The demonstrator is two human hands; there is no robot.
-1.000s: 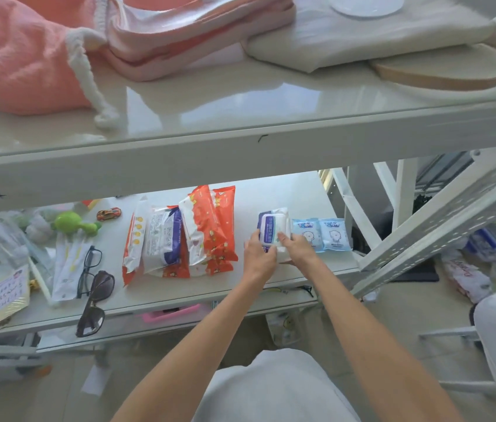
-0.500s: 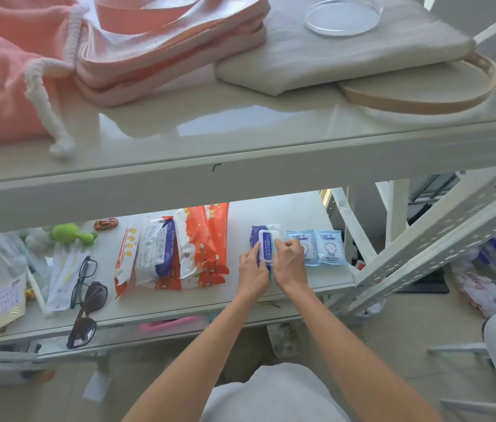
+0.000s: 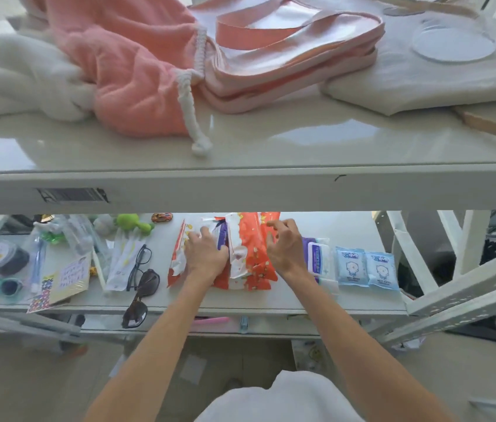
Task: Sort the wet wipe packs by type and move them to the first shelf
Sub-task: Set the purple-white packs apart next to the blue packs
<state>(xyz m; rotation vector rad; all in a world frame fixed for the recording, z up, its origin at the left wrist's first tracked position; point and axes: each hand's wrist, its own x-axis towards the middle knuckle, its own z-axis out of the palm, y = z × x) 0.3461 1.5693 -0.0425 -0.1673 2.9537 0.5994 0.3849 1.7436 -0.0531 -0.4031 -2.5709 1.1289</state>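
Note:
A pile of orange wipe packs (image 3: 254,263) lies mid-shelf on the lower shelf (image 3: 271,303). A white and purple pack (image 3: 221,236) is tucked among them. My left hand (image 3: 205,254) lies on the pile's left side, fingers and thumb closed around the white and purple pack. My right hand (image 3: 286,248) hovers over the pile's right edge with fingers spread and curled, touching the orange wrapper. Right of it a purple-lidded white pack (image 3: 318,258) lies flat, then two small blue packs (image 3: 350,266) (image 3: 382,269) side by side.
Glasses (image 3: 138,263), sunglasses (image 3: 141,295), a green toy (image 3: 132,223), a toy car (image 3: 161,217) and stationery crowd the shelf's left half. The upper shelf (image 3: 240,153) holds a pink drawstring bag (image 3: 137,68), a pink tote and a beige bag. White frame struts (image 3: 453,296) slant at the right.
Both hands let go of the purple-lidded pack, which now lies beside the blue packs. They moved left onto the orange pile. The camera tilted up and left.

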